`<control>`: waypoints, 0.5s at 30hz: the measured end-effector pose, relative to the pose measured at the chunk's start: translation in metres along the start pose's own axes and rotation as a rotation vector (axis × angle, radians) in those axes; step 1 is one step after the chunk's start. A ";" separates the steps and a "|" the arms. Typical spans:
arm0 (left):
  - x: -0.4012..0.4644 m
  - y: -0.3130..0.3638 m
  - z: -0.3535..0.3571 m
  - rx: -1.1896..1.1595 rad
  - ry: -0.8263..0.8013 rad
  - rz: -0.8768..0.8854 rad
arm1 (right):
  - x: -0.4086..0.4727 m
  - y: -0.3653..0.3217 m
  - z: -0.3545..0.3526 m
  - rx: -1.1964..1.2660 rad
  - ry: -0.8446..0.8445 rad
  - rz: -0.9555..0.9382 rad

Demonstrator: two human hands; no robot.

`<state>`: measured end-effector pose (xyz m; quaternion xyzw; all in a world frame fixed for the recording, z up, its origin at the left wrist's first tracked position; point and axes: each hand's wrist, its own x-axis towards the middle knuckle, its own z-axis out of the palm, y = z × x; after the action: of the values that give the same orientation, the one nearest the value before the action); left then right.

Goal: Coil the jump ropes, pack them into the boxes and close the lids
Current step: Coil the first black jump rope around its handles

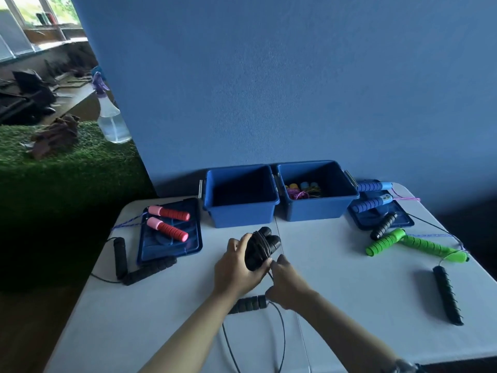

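Spanning the view, the white folding desk [349, 292] carries two open blue plastic boxes [241, 195] at its far edge. Nearer, the left hand [236, 267] clasps a pair of black foam jump-rope handles [259, 247], while the right hand [286, 284] pinches their thin black cord [269, 274], both grips clenched.

Two open blue boxes [240, 195] [317, 191] at the table's far edge. Two blue lids [169, 232] [382, 215]. Two red handles [169, 212] [167, 228], two blue handles [373, 186] [372, 203], two green handles [386, 241] [433, 248]. Seven black handles showing; one spray bottle [111, 119].
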<state>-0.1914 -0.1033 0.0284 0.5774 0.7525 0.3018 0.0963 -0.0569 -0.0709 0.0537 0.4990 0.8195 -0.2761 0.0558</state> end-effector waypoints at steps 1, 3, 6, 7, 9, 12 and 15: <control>-0.001 0.000 0.001 0.019 -0.012 -0.003 | 0.000 0.001 -0.001 -0.012 0.002 -0.002; -0.001 0.001 0.002 0.047 -0.014 -0.027 | 0.001 0.006 -0.002 0.002 0.047 -0.003; 0.002 0.001 0.003 0.078 -0.022 -0.063 | 0.000 0.007 -0.004 0.003 0.115 -0.012; 0.003 0.001 0.003 0.083 -0.030 -0.057 | -0.001 0.007 -0.003 0.005 0.129 -0.018; 0.005 0.001 0.003 0.086 -0.057 -0.059 | -0.002 0.008 -0.002 -0.012 0.151 -0.018; 0.004 0.001 0.004 0.076 -0.083 -0.097 | -0.002 0.013 0.000 -0.036 0.182 -0.003; 0.003 0.002 0.004 0.079 -0.093 -0.097 | -0.009 0.012 -0.001 -0.122 0.229 -0.050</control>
<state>-0.1883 -0.0989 0.0267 0.5568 0.7857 0.2399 0.1228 -0.0418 -0.0730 0.0527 0.5023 0.8480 -0.1682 -0.0149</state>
